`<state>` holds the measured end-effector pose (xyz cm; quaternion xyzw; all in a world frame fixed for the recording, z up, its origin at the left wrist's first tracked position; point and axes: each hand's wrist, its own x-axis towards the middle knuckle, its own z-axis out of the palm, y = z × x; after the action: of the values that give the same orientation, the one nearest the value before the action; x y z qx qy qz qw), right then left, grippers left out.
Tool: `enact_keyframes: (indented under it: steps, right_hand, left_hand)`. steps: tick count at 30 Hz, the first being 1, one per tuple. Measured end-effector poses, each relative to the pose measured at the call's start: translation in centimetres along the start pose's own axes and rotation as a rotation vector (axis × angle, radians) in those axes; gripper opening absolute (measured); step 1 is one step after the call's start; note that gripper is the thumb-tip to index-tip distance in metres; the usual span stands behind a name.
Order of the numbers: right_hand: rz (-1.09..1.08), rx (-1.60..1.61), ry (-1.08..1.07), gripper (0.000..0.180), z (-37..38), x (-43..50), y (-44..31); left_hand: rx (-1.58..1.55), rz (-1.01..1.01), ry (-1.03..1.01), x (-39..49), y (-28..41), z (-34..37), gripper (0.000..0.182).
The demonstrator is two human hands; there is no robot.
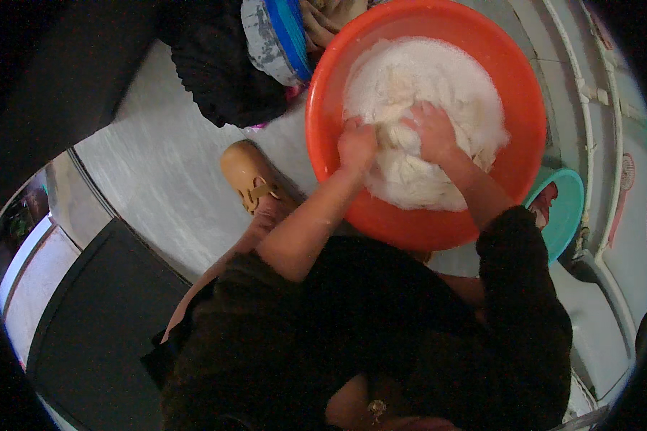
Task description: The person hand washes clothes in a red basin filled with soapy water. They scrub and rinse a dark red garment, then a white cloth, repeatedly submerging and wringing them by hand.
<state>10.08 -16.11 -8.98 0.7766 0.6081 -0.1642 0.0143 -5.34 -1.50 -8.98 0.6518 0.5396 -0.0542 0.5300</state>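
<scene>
A large orange plastic basin (509,59) stands on the floor in front of me. Whitish wet cloth (410,178) lies bunched inside it, among white suds (420,54). At the basin's left side, my left hand (357,144) is closed around a fold of the cloth. My right hand (434,132) grips the bunched fabric just to the right, with its fingers curled over it and the fingertips partly hidden in foam. A short stretch of cloth shows between the two hands.
Black gathered clothing (232,75) and a grey-and-blue item (275,43) are piled left of the basin. A teal bucket (566,215) with dark red cloth is at right, near white wall pipes (587,129). My tan clog (248,172) rests on grey floor; a black mat (108,312) lies lower left.
</scene>
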Motion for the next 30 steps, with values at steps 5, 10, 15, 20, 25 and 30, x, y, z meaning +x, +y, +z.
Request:
enact_keyframes:
  steps: [5, 10, 15, 20, 25, 30]
  right_hand:
    - [0.549, 0.289, -0.084, 0.059, -3.4, 7.3, -2.2]
    - [0.587, 1.162, -0.074, 0.063, -8.4, 2.6, 0.3]
    - [0.500, 1.239, -0.107, 0.059, -9.8, -3.6, 6.7]
    - [0.296, 0.216, 0.220, 0.062, -3.2, -5.0, -0.6]
    - [0.243, -0.123, 0.029, 0.046, 3.1, -2.6, -2.4]
    - [0.330, 0.134, 0.097, 0.034, 1.4, 5.6, 1.0]
  left_hand:
    - [-0.323, -0.181, -0.097, 3.4, -0.9, 1.3, 0.066]
    - [-0.850, -0.201, -0.393, 3.3, 3.6, 0.6, 0.052]
    - [0.000, 0.484, -0.050, -6.2, 8.0, 1.3, 0.042]
    - [-0.115, 0.408, -0.145, -8.4, 5.2, 2.1, 0.032]
    - [0.023, 0.545, 0.227, -3.5, 0.7, 1.0, 0.021]
    - [-0.054, 0.197, -0.021, -1.2, 0.6, 0.2, 0.036]
